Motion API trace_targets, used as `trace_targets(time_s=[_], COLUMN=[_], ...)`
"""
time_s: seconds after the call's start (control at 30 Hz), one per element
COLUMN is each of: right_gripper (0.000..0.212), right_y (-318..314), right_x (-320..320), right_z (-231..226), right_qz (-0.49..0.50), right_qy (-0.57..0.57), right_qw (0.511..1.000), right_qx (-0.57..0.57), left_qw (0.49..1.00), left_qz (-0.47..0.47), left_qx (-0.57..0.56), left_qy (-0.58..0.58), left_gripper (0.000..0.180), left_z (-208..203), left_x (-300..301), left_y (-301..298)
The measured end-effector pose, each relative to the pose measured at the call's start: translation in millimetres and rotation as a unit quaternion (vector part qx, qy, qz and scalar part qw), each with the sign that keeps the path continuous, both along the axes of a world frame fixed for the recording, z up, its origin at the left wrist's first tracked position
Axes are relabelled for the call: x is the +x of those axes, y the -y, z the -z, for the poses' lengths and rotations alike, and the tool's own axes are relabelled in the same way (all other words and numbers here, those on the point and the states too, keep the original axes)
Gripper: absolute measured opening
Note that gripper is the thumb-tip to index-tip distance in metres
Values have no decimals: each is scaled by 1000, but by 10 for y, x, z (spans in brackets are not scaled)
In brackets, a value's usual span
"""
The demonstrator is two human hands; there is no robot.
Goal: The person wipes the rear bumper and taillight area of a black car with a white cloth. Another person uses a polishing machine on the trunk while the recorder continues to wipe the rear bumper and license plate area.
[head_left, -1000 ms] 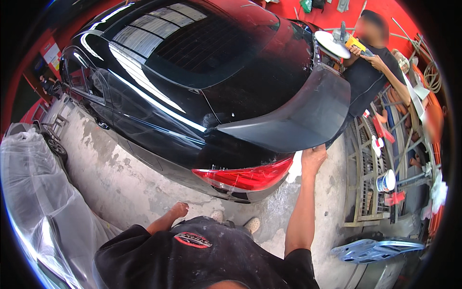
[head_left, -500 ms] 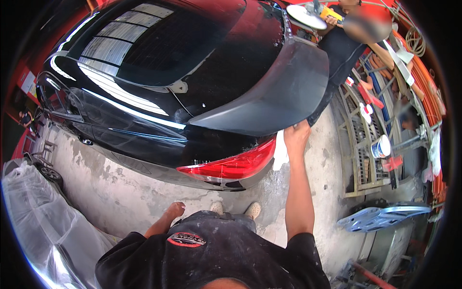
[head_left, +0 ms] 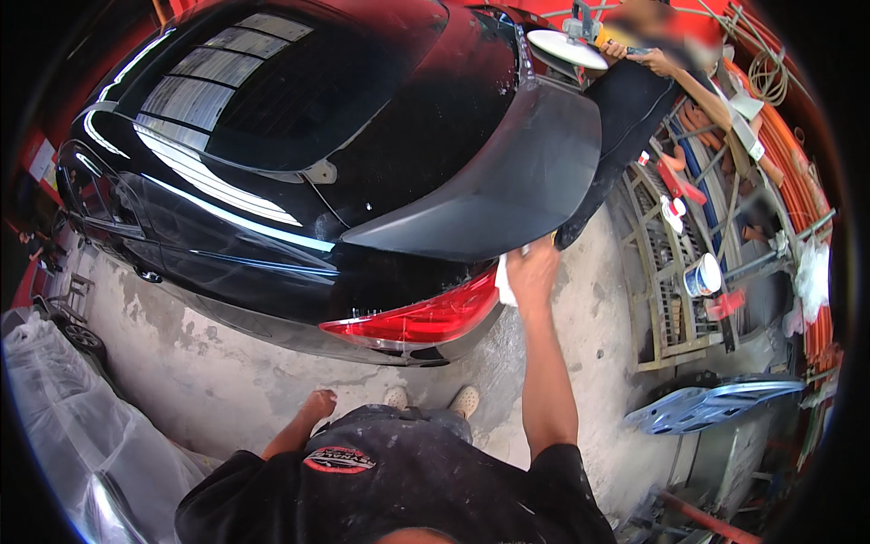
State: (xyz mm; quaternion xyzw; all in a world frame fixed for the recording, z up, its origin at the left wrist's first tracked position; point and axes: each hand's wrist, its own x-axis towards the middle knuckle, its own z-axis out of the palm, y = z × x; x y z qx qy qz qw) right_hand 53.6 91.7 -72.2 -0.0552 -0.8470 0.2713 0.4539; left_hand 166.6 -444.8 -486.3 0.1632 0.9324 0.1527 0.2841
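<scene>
My right hand (head_left: 533, 270) is closed on a white cloth (head_left: 505, 281), at the rear corner of a black car (head_left: 272, 213). The cloth hangs down beside the outer end of the red tail light (head_left: 417, 315). Just above the hand is the edge of the matte dark grey trunk spoiler (head_left: 507, 181), and part of my fingers is hidden against it. Low by my body, away from the car, my left hand (head_left: 319, 404) hangs with its fingers curled and nothing visible in them.
Behind the spoiler a co-worker holds a polisher (head_left: 580, 43) with a white round pad. On the right are a metal rack (head_left: 666, 272), a white and blue bucket (head_left: 702, 275) and a blue panel (head_left: 716, 403). Plastic sheeting (head_left: 91, 408) covers something at left.
My right hand and the cloth have shifted slightly left along the car's rear corner. The co-worker's polisher is lower, and both their hands now show on it. The view has moved a little.
</scene>
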Motion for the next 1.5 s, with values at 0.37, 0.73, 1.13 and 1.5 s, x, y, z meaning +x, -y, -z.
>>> trace_targets(time_s=[0.37,0.73,1.13,1.5], right_gripper=[16,20,19,18], right_y=[9,-129,-322,22], right_x=[30,2,-67,16], right_z=[-27,19,110,27], right_qz=[9,19,55,4], right_qy=[23,46,86,61], right_qw=[999,995,992,997], right_qx=[-35,-82,-73,-55], left_qw=[1000,998,1000,1000], left_qz=[4,53,-28,-11], left_qx=[-1,-9,3,24], left_qy=[3,14,9,2], left_gripper=[28,26,29,29], left_z=[25,111,131,97], left_x=[-17,-73,-70,-82], left_y=[-49,-71,-141,-199])
